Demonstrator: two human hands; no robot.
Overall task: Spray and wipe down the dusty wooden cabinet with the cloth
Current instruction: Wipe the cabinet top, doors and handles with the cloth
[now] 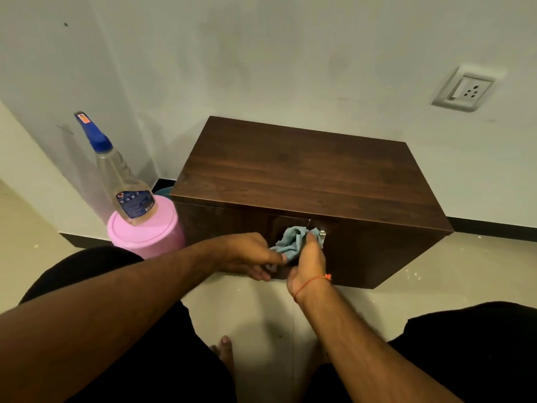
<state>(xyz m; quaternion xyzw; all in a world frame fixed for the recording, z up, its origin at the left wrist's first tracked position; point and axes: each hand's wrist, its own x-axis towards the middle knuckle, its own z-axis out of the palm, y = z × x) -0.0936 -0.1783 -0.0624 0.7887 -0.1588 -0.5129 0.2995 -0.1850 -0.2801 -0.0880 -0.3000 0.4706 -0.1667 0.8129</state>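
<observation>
The right hand [308,263] grips the bunched blue cloth [293,241] against the near front of the wooden cabinet [305,175] beside its metal handle [322,237], the left hand [250,255] pinching the cloth's left edge, so flattening it should wipe better.

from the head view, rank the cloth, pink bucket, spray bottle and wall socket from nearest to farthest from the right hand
1. cloth: gripped in the right hand, at the cabinet front.
2. pink bucket: to the left, beside the cabinet.
3. spray bottle: standing on the bucket, farther left and higher.
4. wall socket: on the wall, up and to the right.
</observation>
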